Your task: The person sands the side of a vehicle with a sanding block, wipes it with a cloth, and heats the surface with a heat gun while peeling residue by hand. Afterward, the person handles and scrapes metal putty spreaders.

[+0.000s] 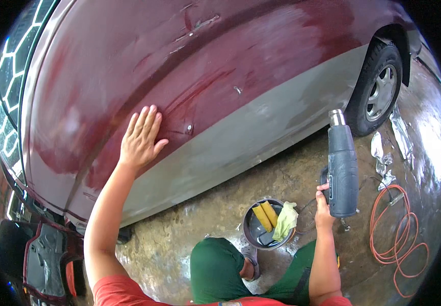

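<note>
My left hand [140, 136] lies flat with its fingers stretched out against the dark red car panel [205, 66], which is scuffed and has dull, sanded-looking patches. Just right of that hand is a small pale spot with scratches around it. Below the red runs a grey lower panel [281, 107]. My right hand [324, 206] is wrapped round the handle of a dark grey heat gun [342, 168]. The gun's metal nozzle points up, toward the car, and stands apart from the panel. Its body hides part of the grip.
A round basin [248, 237] on the wet floor holds yellow rolls [265, 216] and a pale cloth [285, 222]. An orange cord [372, 239] lies coiled at the right, near crumpled foil-like scraps [378, 148]. The car's wheel [382, 92] is at upper right. A black door-like panel [44, 260] stands lower left.
</note>
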A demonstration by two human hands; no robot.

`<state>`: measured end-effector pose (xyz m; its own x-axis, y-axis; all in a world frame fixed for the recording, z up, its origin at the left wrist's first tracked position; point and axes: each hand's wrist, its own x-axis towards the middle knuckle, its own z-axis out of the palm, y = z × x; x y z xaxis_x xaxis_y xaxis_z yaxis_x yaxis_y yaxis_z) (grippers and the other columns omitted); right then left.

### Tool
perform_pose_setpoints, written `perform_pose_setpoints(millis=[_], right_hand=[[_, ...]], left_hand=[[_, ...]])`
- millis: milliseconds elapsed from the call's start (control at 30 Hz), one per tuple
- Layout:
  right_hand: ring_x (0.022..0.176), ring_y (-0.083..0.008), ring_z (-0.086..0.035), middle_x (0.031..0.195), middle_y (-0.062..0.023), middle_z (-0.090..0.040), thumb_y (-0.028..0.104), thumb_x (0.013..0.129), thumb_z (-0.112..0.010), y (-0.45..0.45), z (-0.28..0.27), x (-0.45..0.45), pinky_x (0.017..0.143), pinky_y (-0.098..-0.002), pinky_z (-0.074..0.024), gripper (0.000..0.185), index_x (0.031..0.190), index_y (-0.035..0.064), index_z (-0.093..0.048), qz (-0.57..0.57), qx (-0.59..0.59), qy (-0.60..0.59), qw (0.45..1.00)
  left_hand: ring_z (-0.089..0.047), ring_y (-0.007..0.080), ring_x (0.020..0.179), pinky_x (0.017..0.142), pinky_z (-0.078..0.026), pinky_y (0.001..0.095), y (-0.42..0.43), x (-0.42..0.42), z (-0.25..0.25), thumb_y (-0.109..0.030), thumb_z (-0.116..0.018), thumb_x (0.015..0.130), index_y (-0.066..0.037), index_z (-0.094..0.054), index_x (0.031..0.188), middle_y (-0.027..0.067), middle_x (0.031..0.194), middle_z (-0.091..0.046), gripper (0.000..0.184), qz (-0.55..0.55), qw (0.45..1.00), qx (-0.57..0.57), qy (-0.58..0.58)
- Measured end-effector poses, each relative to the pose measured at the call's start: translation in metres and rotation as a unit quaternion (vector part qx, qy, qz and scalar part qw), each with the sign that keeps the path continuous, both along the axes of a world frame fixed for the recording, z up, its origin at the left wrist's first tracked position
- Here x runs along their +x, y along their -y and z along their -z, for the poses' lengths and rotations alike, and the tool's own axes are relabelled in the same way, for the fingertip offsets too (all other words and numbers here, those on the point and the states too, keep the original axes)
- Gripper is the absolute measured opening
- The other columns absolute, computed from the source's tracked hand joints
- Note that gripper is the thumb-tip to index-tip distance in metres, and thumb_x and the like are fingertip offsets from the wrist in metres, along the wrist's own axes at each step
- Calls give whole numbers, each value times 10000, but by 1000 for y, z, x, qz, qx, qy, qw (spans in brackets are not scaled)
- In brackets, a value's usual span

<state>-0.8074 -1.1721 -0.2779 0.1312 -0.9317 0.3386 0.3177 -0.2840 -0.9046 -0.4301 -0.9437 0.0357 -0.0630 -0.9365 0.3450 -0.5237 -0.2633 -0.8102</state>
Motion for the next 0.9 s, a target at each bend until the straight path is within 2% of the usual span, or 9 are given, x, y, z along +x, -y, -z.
perform_pose_setpoints(millis=[33, 167, 267, 400, 533, 567, 667, 867, 900], right_hand=[[965, -196, -612, 988, -73, -622, -79, 860, -600, 0, -3, -4, 1004, -375, -440, 179, 1015, 8, -582, -8, -5, -5, 1000], [977, -216, -613, 981, -81, -626, -81, 853, -592, 1, -13, -12, 1028, -402, -427, 171, 998, 11, -583, 19, -9, -14, 1000], [984, -225, -611, 956, -79, -630, -80, 843, -595, -2, -22, -14, 1036, -416, -425, 159, 970, 16, -587, 27, -7, -5, 1000], [963, -216, -615, 927, -71, -632, -81, 825, -606, -4, -30, -13, 1052, -432, -424, 161, 947, 21, -582, 62, -22, -16, 998], [928, -201, -623, 918, -70, -627, -93, 806, -608, -2, -26, -17, 1054, -445, -437, 177, 937, 22, -576, 68, -53, -33, 996], [916, -199, -625, 901, -68, -620, -98, 809, -600, -7, -34, -15, 1052, -450, -446, 176, 939, 18, -574, 69, -7, 15, 997], [913, -195, -625, 907, -65, -619, -98, 816, -600, -6, -37, -16, 1056, -448, -443, 171, 942, 16, -575, 75, -5, 45, 996], [922, -188, -624, 949, -66, -631, -106, 825, -604, -5, -31, -22, 996, -403, -469, 185, 953, 28, -594, 88, -44, -28, 995], [922, -194, -650, 971, -62, -682, -24, 872, -664, -2, -15, -21, 864, -348, -500, 191, 1057, 21, -643, 95, -47, -31, 994]], left_hand=[[-216, 273, 1514, 1242, -150, 436, -13, 7, 5, -526, -507, 960, -33, -371, 1511, 129, 1614, -287, 752, 7, 1000, -5, -4], [-214, 272, 1513, 1245, -147, 435, -13, 1, 4, -537, -490, 966, -15, -356, 1514, 128, 1616, -280, 768, -11, 999, 3, -36], [-183, 276, 1522, 1247, -131, 434, 57, -37, -26, -580, -412, 984, -10, -318, 1530, 148, 1625, -245, 796, 7, 999, 43, -2], [-202, 230, 1517, 1250, -139, 389, 167, -81, -50, -595, -372, 990, -31, -331, 1529, 108, 1624, -266, 781, 120, 991, 40, 50], [-195, 219, 1518, 1252, -128, 378, 264, -103, -54, -599, -323, 1003, -32, -311, 1537, 105, 1624, -266, 779, 208, 974, 22, 83], [-194, 220, 1518, 1252, -127, 378, 285, -109, -52, -600, -313, 1005, -30, -306, 1538, 106, 1624, -267, 780, 229, 969, 14, 91], [-197, 226, 1517, 1252, -128, 377, 333, -134, -39, -604, -298, 1006, -21, -297, 1537, 112, 1624, -265, 790, 221, 969, -8, 112], [-194, 231, 1516, 1250, -141, 392, 288, -124, 3, -664, -325, 964, -27, -293, 1542, 101, 1630, -249, 861, 203, 972, 68, 97], [-181, 230, 1520, 1252, -133, 390, 272, -120, 11, -672, -325, 958, -29, -284, 1546, 98, 1635, -236, 872, 189, 973, 88, 93]])
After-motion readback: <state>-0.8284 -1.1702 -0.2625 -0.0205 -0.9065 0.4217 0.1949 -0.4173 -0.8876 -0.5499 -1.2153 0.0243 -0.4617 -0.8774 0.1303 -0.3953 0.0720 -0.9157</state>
